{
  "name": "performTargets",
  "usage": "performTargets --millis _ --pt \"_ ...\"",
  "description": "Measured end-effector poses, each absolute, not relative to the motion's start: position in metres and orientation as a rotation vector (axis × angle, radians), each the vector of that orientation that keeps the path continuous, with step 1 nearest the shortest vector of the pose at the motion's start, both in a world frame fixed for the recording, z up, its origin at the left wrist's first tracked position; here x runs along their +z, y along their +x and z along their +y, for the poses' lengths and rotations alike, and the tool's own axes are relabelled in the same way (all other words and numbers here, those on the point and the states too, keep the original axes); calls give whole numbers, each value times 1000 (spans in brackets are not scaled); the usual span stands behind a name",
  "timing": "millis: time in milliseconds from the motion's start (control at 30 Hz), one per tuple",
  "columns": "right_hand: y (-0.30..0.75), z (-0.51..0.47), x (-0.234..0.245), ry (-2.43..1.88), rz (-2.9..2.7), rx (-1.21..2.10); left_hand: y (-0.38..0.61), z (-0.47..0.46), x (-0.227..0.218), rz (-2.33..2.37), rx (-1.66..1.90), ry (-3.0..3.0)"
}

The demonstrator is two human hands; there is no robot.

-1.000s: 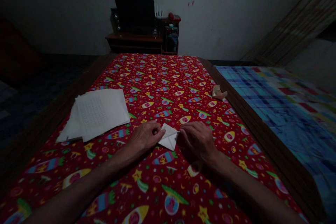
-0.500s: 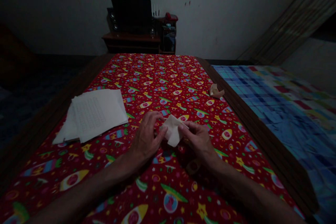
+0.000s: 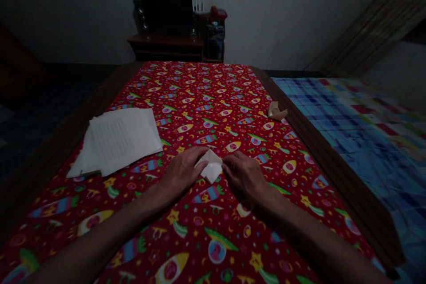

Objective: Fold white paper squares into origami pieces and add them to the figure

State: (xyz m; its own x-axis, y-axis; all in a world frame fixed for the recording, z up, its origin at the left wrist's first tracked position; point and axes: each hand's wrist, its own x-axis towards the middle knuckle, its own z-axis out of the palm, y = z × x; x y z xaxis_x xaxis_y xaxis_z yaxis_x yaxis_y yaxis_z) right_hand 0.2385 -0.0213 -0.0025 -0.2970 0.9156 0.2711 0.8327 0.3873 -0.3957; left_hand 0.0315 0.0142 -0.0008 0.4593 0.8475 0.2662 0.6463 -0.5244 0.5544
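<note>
Room: we sit at a wooden tabletop [image 3: 309, 142] in dim light, with a pale wall [image 3: 282, 13] ahead of us.
Far end: a dark wooden shelf [image 3: 164, 42] stands against the wall and carries a black screen [image 3: 164, 6].
Right side: a plaid blue-and-multicoloured cloth [image 3: 349, 124] lies just beyond the tabletop's edge.
Cover: a red rocket-print cloth [image 3: 213, 97] covers the tabletop.
Paper stack: loose white sheets [image 3: 120, 140] lie to our left, the top one printed with faint rows.
Scrap: a crumpled tan paper [image 3: 277, 111] sits near the right edge.
Folded paper: a folded white paper [image 3: 209, 165] lies on the cloth, centred between our hands.
Left hand: our left hand [image 3: 181, 171] lies palm down, fingers against the paper's left side; we cannot tell whether it grips.
Right hand: our right hand [image 3: 244, 175] lies palm down, fingertips at the paper's right corner; we cannot tell whether it grips.
</note>
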Motion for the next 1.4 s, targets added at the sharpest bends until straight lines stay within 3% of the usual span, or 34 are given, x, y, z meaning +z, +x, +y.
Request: performTargets --millis 167,1067,1400 --pt "239 -22 -11 -1310 -2384 -5 26 9 -3 1197 740 2530" --pt "242 -25 -10 -1076 -2462 261 19 6 1 1194 430 2605" --pt "244 -23 7 -1017 -2564 243 14 9 14 688 328 3161"
